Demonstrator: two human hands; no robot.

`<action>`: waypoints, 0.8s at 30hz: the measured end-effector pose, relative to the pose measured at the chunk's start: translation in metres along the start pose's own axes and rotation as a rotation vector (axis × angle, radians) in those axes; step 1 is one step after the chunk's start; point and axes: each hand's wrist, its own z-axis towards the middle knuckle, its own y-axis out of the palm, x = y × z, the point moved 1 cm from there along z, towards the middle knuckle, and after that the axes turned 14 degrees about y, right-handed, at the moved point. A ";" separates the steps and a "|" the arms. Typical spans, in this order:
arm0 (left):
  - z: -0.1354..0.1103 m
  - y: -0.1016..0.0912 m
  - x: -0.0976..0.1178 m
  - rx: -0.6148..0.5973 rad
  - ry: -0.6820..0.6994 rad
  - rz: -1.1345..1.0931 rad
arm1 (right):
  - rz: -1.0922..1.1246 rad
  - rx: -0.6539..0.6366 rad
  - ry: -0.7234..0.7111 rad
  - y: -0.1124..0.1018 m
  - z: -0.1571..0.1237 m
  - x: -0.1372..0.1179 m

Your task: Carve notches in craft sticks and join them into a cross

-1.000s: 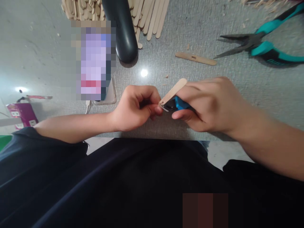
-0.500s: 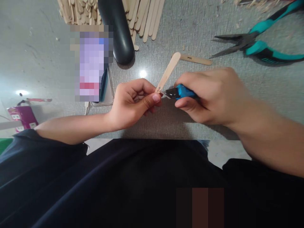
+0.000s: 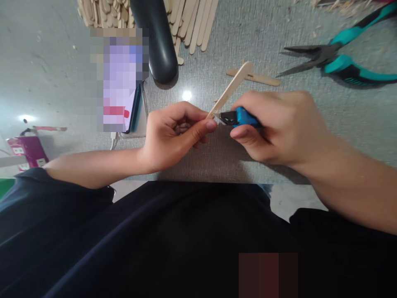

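Observation:
Between the thumb and fingers of my left hand (image 3: 180,134) is the lower end of a wooden craft stick (image 3: 232,89), which slants up to the right. My right hand (image 3: 279,126) is wrapped round a blue and black utility knife (image 3: 238,117). Its short blade points left and meets the stick close to my left thumb; the exact contact is too small to make out. Behind the held stick, a second craft stick (image 3: 265,78) with a small slot in it lies on the table.
Teal and black long-nose pliers (image 3: 328,54) lie open at the right. Piled craft sticks (image 3: 198,25) flank a black rounded case (image 3: 163,62) at the back. A phone (image 3: 120,82), partly blurred out, stands at the left with a cable. Wood shavings (image 3: 338,5) lie at top right.
The held stick has turned slightly, its upper end shifting right and up over the slotted stick, and now shows more edge-on. Both hands have moved only a little.

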 end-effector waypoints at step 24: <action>-0.001 0.002 0.000 0.056 -0.099 -0.100 | 0.035 -0.025 0.048 -0.002 0.003 -0.003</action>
